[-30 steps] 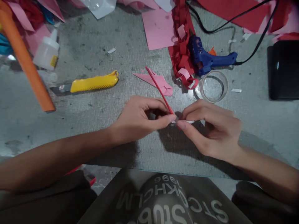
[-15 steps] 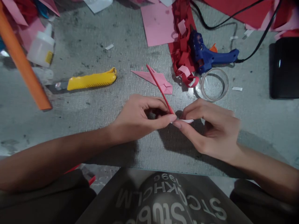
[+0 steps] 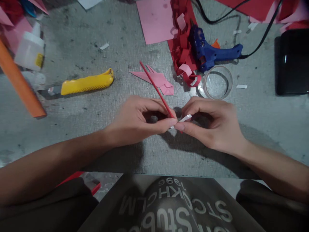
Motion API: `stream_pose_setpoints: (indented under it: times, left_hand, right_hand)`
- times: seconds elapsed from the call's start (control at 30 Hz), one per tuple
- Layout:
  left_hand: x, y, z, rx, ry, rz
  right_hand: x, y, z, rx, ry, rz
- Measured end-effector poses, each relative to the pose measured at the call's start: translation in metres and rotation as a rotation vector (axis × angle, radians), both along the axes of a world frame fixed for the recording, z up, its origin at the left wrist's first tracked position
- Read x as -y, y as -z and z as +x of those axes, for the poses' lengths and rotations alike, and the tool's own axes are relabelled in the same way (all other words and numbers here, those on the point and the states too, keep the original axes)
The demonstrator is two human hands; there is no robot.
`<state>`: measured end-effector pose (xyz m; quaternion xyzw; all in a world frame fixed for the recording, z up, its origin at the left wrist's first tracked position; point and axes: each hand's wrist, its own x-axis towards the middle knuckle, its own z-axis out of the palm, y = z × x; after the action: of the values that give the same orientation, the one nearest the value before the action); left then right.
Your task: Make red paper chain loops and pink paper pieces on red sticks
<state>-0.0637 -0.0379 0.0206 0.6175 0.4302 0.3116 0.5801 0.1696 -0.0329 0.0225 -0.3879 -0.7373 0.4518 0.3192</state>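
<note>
One stick (image 3: 157, 90) slants between the left hand (image 3: 140, 117) and the right hand (image 3: 217, 124); both are nearly closed, the left pinching the stick, the right one white strip (image 3: 186, 118) near its lower end. One folded paper (image 3: 163, 84) lies behind the stick, one cutter (image 3: 87, 84) left of it, one glue gun (image 3: 213, 55) right.

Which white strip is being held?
The white strip at the fingertips of the right hand, beside the red stick; other strips lie on the table.

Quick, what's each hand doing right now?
Left hand: closed, thumb and fingers pinching the thin red stick.
Right hand: closed, thumb and fingers pinching the small white strip.
</note>
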Motion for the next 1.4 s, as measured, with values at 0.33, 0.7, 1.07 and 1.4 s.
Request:
stream_pose_setpoints:
  times: [0.33, 0.7, 1.07, 1.4]
  left_hand:
    - [-0.003, -0.003, -0.001, 0.031, -0.015, 0.007]
    - [-0.003, 0.001, -0.002, 0.055, -0.018, 0.039]
    - [-0.003, 0.002, 0.0, -0.013, -0.132, 0.014]
    - [0.008, 0.005, 0.01, -0.023, -0.271, 0.03]
  right_hand:
    - [0.002, -0.004, -0.003, 0.043, 0.023, 0.02]
    - [0.003, -0.008, -0.004, 0.125, 0.045, -0.002]
    - [0.006, -0.007, -0.004, 0.03, 0.275, 0.321]
    - [0.019, 0.007, -0.013, 0.135, 0.151, 0.487]
